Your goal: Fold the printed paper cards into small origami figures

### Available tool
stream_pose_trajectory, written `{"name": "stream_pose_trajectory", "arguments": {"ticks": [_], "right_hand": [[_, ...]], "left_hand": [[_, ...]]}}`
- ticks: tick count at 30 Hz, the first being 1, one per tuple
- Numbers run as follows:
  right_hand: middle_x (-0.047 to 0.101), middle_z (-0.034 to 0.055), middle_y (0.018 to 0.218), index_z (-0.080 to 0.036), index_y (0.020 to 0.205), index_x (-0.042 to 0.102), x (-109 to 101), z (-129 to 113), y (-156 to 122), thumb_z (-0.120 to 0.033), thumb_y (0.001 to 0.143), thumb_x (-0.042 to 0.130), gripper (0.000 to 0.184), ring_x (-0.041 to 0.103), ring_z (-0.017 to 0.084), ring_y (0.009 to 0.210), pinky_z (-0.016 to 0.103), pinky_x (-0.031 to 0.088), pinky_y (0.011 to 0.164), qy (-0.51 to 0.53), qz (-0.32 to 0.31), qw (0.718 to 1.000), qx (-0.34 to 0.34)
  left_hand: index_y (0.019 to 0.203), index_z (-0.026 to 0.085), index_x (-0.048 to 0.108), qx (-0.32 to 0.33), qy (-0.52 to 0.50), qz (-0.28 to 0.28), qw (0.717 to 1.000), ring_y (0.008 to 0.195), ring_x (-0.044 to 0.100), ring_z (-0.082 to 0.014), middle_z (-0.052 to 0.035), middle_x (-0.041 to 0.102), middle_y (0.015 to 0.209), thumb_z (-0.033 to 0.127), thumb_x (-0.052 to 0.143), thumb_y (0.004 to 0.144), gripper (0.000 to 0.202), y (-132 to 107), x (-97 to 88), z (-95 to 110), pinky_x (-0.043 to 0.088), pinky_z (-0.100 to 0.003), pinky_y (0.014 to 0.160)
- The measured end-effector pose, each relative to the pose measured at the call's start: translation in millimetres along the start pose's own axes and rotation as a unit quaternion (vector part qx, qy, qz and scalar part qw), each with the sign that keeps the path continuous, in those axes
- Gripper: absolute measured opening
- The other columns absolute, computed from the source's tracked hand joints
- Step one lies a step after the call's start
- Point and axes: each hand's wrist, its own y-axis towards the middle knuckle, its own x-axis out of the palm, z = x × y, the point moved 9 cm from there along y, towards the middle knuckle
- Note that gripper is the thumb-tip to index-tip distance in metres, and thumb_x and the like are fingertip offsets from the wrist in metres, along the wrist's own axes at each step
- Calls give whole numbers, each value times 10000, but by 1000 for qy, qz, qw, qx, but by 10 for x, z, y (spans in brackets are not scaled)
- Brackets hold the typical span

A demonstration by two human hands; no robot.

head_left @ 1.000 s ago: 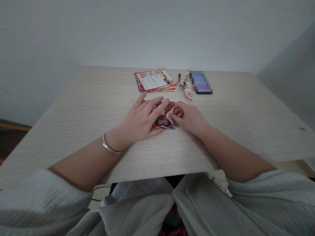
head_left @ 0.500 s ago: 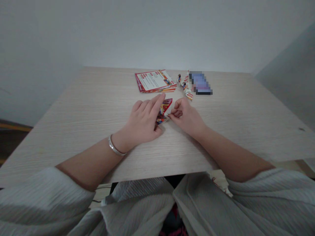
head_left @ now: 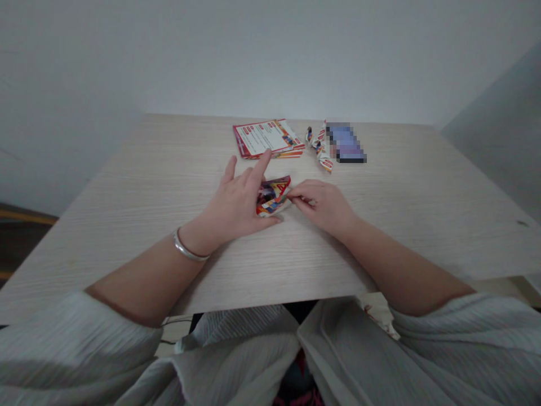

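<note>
A crumpled, partly folded sheet of printed paper (head_left: 274, 197) in red, yellow and white lies on the table between my hands. Its right end is pinched between the thumb and fingers of my right hand (head_left: 323, 204). My left hand (head_left: 236, 200), a silver bangle at its wrist, spreads its fingers at the paper's left side and covers part of it. The left thumb stretches along the near edge. Whether the left palm presses on the paper is hidden.
Beyond my hands lies a stack of printed leaflets (head_left: 266, 138). To its right are twisted pieces of printed paper (head_left: 320, 149) and a pixelated phone-like object (head_left: 347, 144). The pale wooden table (head_left: 139, 186) meets a wall (head_left: 270, 62) at its far edge.
My left hand has moved left and opened its fingers wider, showing more of the paper. My right hand's fingers have closed together at the paper's end.
</note>
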Motion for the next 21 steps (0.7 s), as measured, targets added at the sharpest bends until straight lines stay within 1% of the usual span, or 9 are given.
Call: {"name": "stream_pose_trajectory", "arguments": {"ticks": [3,5,7,9,11,14,17,19,21], "right_hand": [[818,52,1008,-240,1033,813,-43,-37,-23,-159,924,576,273,746,220,956,366,595,885,24,18,999,-19],[809,56,1013,-230,1042,804,-50,-24,-33,-180,901,612,243,741,206,904,338,608,808,43,21,999,-18],[801,64,1027,-221,1013,798,-51,-7,-32,-241,893,677,172,733,198,876,323,609,759,58,24,998,-26],[796,70,1010,-212,945,793,-61,-4,-24,-271,902,706,114,729,200,888,327,608,769,62,33,996,-46],[794,61,965,-212,887,783,-70,0,-15,-234,921,686,106,729,199,902,335,604,804,60,43,995,-63],[798,52,922,-204,869,774,-68,7,-11,-176,919,665,123,734,197,888,334,596,822,53,51,995,-69],[812,57,924,-187,898,774,-85,18,-21,-164,918,658,121,744,198,866,326,588,814,43,61,995,-65],[824,59,961,-187,926,777,-76,14,-28,-165,932,644,135,753,200,888,326,580,833,27,45,996,-72],[832,55,1022,-198,952,781,-43,-10,-38,-165,954,628,156,761,203,946,326,564,872,-3,7,996,-91]], "left_hand": [[1711,102,42,-1,4,-3,1000,1266,673,-367,-219,673,1440,775,638,863,1237,-8,-12,-6,266,-588,1263],[1718,117,50,-8,3,-7,1000,1202,709,-357,-205,722,1372,747,666,859,1230,-7,-26,-16,350,-555,1197],[1719,120,74,-26,4,-19,999,1113,742,-340,-180,780,1256,710,688,863,1208,5,-39,-40,406,-521,1131],[1716,124,125,-45,14,-39,998,1050,757,-335,-161,809,1166,684,716,856,1184,23,-45,-57,429,-510,1095],[1709,135,175,-53,23,-53,997,1036,757,-344,-152,816,1139,668,755,831,1179,43,-61,-49,441,-513,1082],[1713,159,179,-53,16,-59,997,1068,742,-348,-146,806,1179,626,784,819,1177,57,-89,-21,493,-478,1018],[1729,172,99,-46,-6,-74,996,1060,735,-339,-153,782,1233,608,751,854,1175,38,-55,-9,537,-429,904],[1731,154,66,-30,-2,-80,996,1081,728,-351,-183,749,1290,642,738,857,1205,20,-14,-11,542,-434,902],[1725,137,85,-12,13,-76,997,1114,716,-374,-208,723,1316,701,734,840,1234,2,23,-32,531,-472,961]]}}
